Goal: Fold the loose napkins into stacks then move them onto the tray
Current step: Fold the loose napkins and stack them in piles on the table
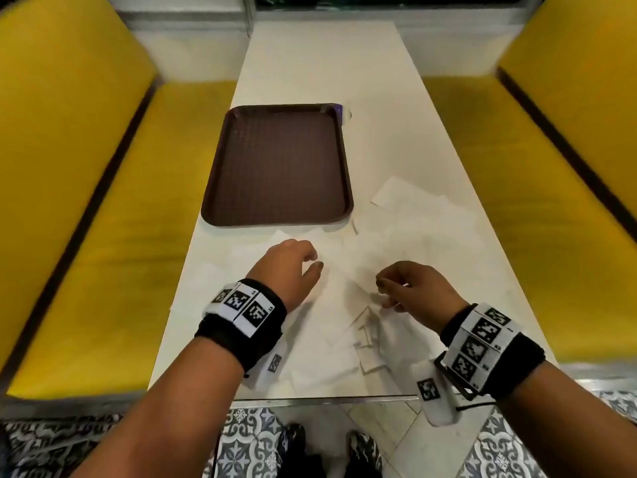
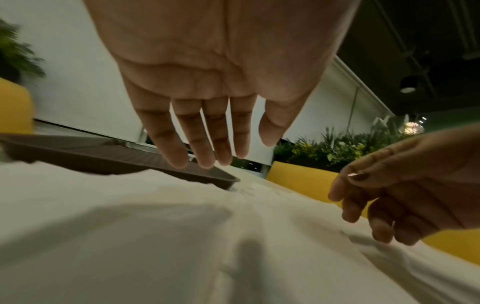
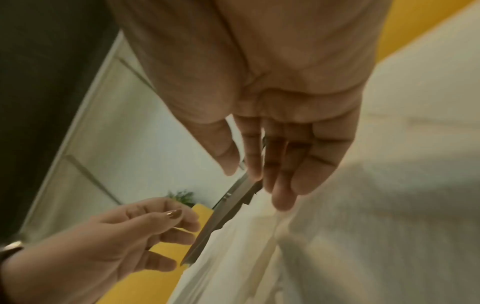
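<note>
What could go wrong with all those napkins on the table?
1. The loose napkins overlap in a messy pile, so the hands might pick up several at once and make crooked folds.
2. Some napkins lie right at the near edge of the table; a nudge from a wrist could slide them onto the floor.
3. The tray sits near the table's left edge, so a bump might push it off.

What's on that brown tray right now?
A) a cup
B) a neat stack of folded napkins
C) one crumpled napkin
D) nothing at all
D: the head view shows the brown tray bare across its whole textured floor, while the white napkins all lie loose on the table beside and in front of it.
</note>
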The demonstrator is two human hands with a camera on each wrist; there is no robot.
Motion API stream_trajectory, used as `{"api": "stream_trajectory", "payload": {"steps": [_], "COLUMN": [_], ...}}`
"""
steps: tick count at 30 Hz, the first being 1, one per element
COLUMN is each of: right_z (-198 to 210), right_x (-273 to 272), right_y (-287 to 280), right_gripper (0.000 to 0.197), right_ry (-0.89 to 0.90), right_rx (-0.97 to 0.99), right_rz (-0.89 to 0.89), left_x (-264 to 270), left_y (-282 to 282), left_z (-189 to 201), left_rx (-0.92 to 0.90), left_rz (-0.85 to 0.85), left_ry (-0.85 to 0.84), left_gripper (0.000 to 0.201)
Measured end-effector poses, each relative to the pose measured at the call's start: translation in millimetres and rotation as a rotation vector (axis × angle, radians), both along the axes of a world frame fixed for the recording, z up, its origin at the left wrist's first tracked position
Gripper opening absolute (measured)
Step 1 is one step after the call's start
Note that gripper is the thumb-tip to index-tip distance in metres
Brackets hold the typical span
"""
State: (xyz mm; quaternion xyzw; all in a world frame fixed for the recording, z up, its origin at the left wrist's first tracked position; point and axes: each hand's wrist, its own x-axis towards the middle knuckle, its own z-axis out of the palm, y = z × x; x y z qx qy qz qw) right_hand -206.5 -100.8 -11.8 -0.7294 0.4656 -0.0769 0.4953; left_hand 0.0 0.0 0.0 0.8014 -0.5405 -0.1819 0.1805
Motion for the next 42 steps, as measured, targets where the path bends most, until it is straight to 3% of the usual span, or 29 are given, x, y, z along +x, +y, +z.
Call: {"api": "stream_trajectory", "payload": {"steps": [4, 10, 17, 25, 30, 38, 42], "right_z": [-5.4, -3.5, -16.4, -18.5, -17.2, -8.3, 2.2], "right_x": [1.6, -3.4, 1.3, 3.5, 5.4, 5.5, 6.0], "right_y": [2.2, 12.3, 14.0, 16.1, 16.7, 23.5, 27.3], "right_gripper": [0.014, 0.018, 0.013, 0.019, 0.018, 0.013, 0.010], "right_ry": [-0.149, -0.262, -0.146, -0.067, -0.028, -0.215, -0.369], "right_rx": [0.291, 0.516, 0.363, 0.277, 0.234, 0.184, 0.141], "right_rz": [-0.279, -0.377, -0.385, -0.346, -0.348, -0.443, -0.509], "left_x": [-4.9, -14.9, -15.7, -9.2, -8.5, -0.7, 1.8], "left_y": [-18.0, -39.4, -44.7, -51.2, -50.6, -39.3, -31.9], "left_z": [-2.3, -16.2, -30.3, -31.0, -33.2, -28.8, -21.4], "left_rx": [0.041, 0.164, 0.225, 0.129, 0.036, -0.097, -0.134], "left_rz": [-0.004, -0.024, 0.002, 0.082, 0.100, 0.053, 0.035], "left_ry": [-0.003, -0.059, -0.148, 0.006, 0.091, 0.242, 0.379], "left_gripper": [0.033, 0.044, 0.039, 0.018, 0.015, 0.007, 0.023]}}
